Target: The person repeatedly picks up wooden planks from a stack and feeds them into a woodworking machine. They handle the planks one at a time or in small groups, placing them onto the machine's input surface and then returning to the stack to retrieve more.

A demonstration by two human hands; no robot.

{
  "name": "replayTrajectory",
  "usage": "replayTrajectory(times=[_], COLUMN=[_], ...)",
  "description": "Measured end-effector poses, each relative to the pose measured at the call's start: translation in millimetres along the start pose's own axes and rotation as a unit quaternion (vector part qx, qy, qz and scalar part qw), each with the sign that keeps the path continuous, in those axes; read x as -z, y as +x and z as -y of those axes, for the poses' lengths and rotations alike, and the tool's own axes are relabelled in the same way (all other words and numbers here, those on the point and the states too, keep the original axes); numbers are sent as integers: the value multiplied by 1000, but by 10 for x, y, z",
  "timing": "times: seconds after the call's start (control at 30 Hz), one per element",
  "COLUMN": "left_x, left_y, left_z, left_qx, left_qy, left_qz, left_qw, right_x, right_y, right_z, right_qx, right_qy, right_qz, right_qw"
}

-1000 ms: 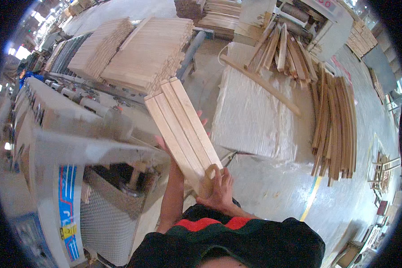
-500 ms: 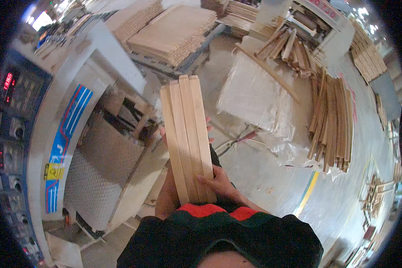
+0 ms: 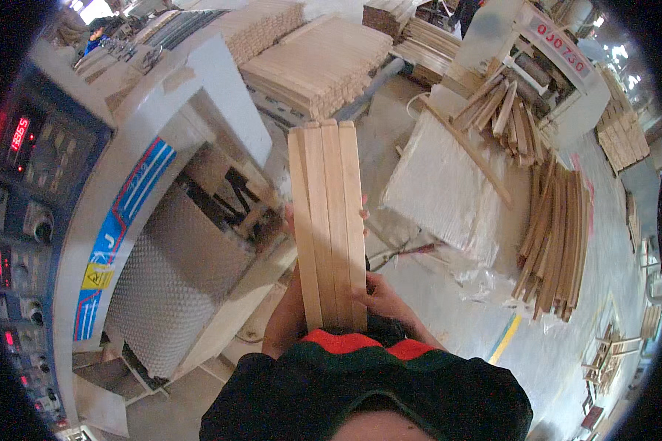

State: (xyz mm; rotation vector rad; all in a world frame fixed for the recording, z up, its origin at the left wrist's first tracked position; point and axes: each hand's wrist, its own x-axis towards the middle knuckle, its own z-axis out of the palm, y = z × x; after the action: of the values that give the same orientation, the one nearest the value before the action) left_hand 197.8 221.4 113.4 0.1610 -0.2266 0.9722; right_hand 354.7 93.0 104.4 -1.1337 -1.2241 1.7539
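Several pale wooden slats (image 3: 328,213) with rounded far ends lie side by side in front of my body, pointing away from me. My left hand (image 3: 289,219) supports them from below near their middle. Its palm is hidden under the wood; fingertips show at the right edge and another part of the hand at the left edge. My right hand (image 3: 381,295) grips the right edge of the slats near their close end, thumb on top. Its other fingers are mostly hidden by the wood.
At left stands a machine with a blue control panel (image 3: 48,158) and a textured belt (image 3: 162,283). Stacked boards (image 3: 320,59) lie beyond. To the right, dark wooden strips (image 3: 555,235) lie beside a plastic-wrapped pile (image 3: 441,184). A yellow line (image 3: 506,339) marks the floor.
The slats now point more straight ahead and their far ends sit more level. Both hands keep hold of them. The surroundings have shifted rightward in the view.
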Motion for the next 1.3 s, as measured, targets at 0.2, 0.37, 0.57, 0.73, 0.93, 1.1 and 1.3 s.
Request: replayTrajectory(times=[0.2, 0.37, 0.57, 0.73, 0.93, 1.1, 1.3], left_x=[630, 627, 930, 992, 1030, 1068, 943], left_y=[711, 1449, 2049, 2138, 2261, 2378, 2387], left_z=[-448, -911, -1388, -1530, -1522, -1511, -1333], left_qx=[-31, -41, -157, -215, -249, -240, -246], left_qy=[-9, 7, 37, 44, 34, 20, 6], left_qz=[-53, -109, -185, -211, -235, -233, -204], left_qw=[998, 993, 969, 952, 939, 942, 948], right_x=[1474, 2132, 2030, 1804, 1889, 2422, 2813], right_y=[1965, 4377, 7234, 8863, 9494, 8556, 6251], right_z=[313, 1129, 2033, 2341, 1972, 1875, 1434], right_qx=[86, 199, 171, 204, 191, 146, 113], right_qy=[59, -329, -502, -540, -573, -659, -597], right_qz=[-178, -230, -133, -99, -122, -69, -65], right_qw=[978, 894, 837, 811, 788, 735, 792])
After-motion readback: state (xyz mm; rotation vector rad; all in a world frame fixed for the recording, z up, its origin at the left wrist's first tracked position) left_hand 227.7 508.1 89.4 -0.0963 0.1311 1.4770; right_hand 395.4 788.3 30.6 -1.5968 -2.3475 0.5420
